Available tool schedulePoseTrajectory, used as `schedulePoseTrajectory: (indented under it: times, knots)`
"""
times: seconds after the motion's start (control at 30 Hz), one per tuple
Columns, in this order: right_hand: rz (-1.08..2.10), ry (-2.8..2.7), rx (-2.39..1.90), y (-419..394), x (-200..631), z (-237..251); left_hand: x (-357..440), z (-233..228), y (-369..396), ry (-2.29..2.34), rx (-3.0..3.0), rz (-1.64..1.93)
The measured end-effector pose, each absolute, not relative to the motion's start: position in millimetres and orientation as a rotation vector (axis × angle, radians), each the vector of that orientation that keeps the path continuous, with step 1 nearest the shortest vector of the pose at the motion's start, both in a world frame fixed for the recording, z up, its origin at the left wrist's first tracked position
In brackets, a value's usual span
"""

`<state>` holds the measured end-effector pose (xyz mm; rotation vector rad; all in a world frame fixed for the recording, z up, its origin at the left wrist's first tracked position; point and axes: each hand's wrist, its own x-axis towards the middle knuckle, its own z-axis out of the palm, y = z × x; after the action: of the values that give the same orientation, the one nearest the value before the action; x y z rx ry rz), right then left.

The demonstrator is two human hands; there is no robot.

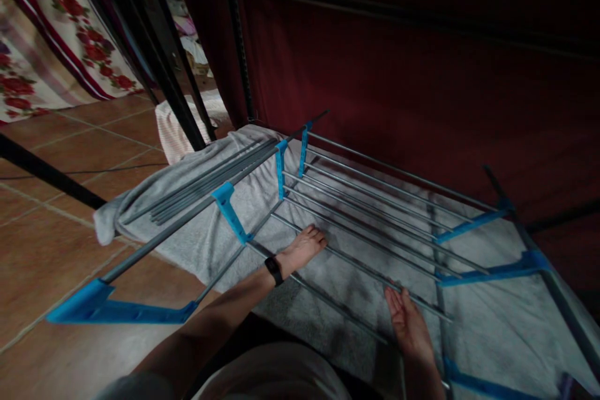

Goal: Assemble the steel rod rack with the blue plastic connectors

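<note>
A metal rack frame with thin grey rods (375,200) and blue plastic connectors (229,209) lies flat on a grey towel (197,237) spread over the floor. My left hand (302,249), with a black watch on the wrist, reaches forward and rests its fingers on one of the rods near the frame's middle. My right hand (407,322) lies open, palm up, at the near end of another rod, fingertips touching it. A bundle of loose rods (206,184) lies on the towel to the left.
Brown floor tiles (51,244) spread to the left. A dark red curtain (422,75) hangs behind the rack. Black poles (164,69) lean at the upper left beside a floral cloth (42,44) and a striped cloth (175,128).
</note>
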<state>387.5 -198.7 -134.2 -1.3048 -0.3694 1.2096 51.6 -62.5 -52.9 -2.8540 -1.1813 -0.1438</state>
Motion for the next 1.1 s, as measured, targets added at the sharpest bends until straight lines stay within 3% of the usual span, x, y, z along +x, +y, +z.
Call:
schedulePoseTrajectory:
  times: [0.37,0.83,0.97,1.1]
  knots:
    - [1.193,-0.213,-1.178,-195,378,-124,59,-43,-64,-1.241,-2.818,-0.218]
    - [1.144,-0.199,-1.124,-192,374,-128,48,-47,-76,-1.924,-2.612,-0.427]
    - [1.156,-0.176,-1.089,-191,371,-127,35,-51,-74,-2.311,-2.492,-0.935]
    - [1.148,-0.171,-1.063,-190,366,-121,25,-57,-67,-2.588,-2.294,-1.929]
